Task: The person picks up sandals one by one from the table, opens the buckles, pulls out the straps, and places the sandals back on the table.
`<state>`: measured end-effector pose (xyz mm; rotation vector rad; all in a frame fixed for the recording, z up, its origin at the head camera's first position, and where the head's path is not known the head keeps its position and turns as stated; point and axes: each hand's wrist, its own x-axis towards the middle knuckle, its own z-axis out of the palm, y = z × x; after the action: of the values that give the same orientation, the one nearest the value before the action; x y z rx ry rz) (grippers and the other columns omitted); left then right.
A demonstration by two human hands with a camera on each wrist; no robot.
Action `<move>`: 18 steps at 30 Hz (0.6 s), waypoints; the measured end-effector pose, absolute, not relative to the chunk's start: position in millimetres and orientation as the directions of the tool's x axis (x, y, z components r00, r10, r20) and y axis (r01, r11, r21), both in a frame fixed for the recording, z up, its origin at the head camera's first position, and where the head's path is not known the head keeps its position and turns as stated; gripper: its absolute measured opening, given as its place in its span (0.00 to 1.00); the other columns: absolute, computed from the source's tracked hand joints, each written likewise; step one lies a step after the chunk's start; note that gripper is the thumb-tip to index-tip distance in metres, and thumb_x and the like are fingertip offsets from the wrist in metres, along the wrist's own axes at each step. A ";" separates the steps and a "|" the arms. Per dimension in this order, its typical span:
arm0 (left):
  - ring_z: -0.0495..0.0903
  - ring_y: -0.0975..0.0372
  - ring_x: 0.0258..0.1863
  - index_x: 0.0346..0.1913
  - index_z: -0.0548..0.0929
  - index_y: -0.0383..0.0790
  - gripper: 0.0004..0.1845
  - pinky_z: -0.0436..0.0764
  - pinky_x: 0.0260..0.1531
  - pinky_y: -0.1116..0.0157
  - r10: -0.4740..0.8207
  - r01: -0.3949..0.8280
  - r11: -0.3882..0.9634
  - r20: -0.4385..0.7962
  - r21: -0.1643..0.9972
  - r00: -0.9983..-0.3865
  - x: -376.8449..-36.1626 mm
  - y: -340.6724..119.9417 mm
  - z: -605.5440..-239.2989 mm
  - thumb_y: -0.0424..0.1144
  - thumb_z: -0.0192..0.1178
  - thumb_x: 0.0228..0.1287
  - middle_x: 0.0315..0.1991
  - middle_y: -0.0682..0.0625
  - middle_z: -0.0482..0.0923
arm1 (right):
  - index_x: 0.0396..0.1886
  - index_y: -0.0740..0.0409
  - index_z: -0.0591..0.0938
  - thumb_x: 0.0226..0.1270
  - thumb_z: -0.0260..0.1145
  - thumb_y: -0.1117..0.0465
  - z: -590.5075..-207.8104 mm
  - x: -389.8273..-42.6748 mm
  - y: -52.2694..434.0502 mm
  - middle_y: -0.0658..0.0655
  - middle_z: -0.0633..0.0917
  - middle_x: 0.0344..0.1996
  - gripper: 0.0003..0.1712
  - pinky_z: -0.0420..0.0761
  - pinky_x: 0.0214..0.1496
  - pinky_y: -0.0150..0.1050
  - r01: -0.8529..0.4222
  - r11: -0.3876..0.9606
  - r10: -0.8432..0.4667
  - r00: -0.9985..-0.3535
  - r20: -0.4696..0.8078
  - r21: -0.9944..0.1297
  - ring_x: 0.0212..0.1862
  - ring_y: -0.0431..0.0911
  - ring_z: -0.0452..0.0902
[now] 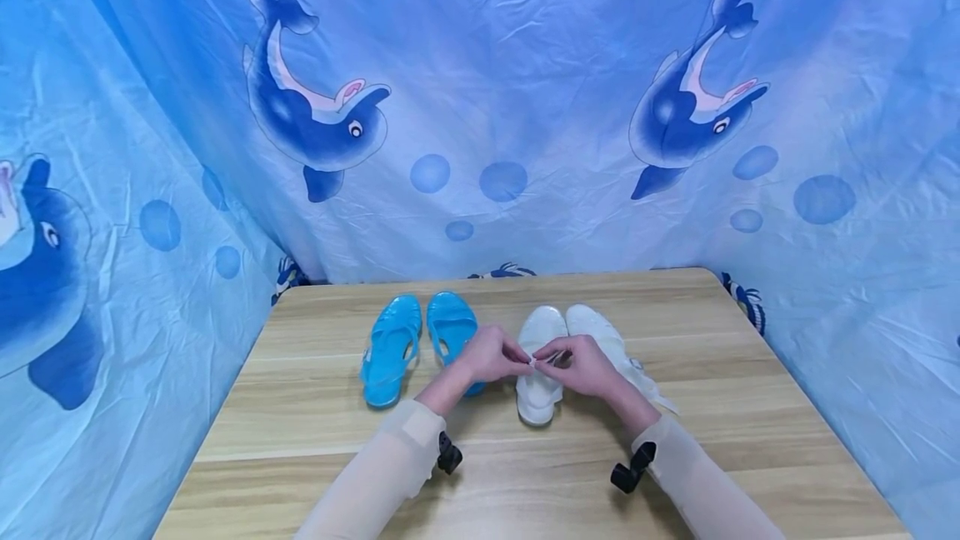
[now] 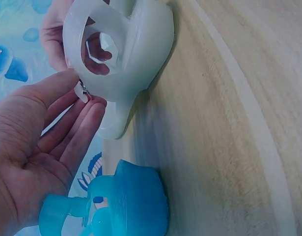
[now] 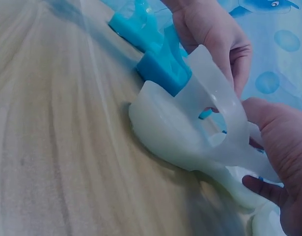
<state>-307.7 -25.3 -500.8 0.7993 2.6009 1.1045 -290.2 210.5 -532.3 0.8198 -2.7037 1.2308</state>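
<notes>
A pair of translucent white jelly sandals stands on the wooden table [image 1: 300, 432]. Both hands meet over the heel strap of the left white sandal [image 1: 538, 390]. My left hand [image 1: 523, 360] pinches the small metal buckle [image 2: 83, 92] between thumb and fingertips; its other fingers are fairly straight. My right hand [image 1: 549, 359] pinches the strap from the other side. In the right wrist view the right hand [image 3: 259, 147] curls round the strap of the white sandal [image 3: 175, 128]. The left wrist view shows my left hand [image 2: 86, 93] at the heel of the white sandal [image 2: 121, 54].
The other white sandal [image 1: 607, 340] lies right of the held one. A pair of blue jelly sandals [image 1: 390, 348] stands just left of my hands. Blue dolphin-print cloth [image 1: 480, 107] closes in the table at the back and sides.
</notes>
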 end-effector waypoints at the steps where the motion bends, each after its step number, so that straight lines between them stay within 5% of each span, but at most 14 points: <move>1: 0.87 0.71 0.33 0.40 0.96 0.48 0.08 0.85 0.34 0.72 0.552 0.401 0.572 0.026 0.715 -0.833 -307.5 -25.5 -500.9 0.47 0.77 0.64 0.36 0.55 0.94 | 0.45 0.47 0.94 0.69 0.77 0.56 -531.7 -290.9 210.0 0.45 0.94 0.40 0.07 0.87 0.45 0.35 -0.494 0.545 -0.445 -0.855 0.266 -0.677 0.41 0.36 0.88; 18: 0.85 0.71 0.30 0.39 0.96 0.48 0.07 0.84 0.31 0.71 0.545 0.402 0.601 0.013 0.690 -0.838 -305.8 -22.3 -497.1 0.47 0.77 0.64 0.34 0.56 0.93 | 0.41 0.45 0.94 0.69 0.77 0.53 -532.0 -288.2 211.3 0.44 0.94 0.37 0.05 0.83 0.42 0.30 -0.443 0.578 -0.421 -0.881 0.214 -0.686 0.38 0.32 0.85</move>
<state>-305.8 -22.3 -497.1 0.7871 2.6291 1.0595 -288.2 211.3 -532.0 0.7571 -2.7653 1.2144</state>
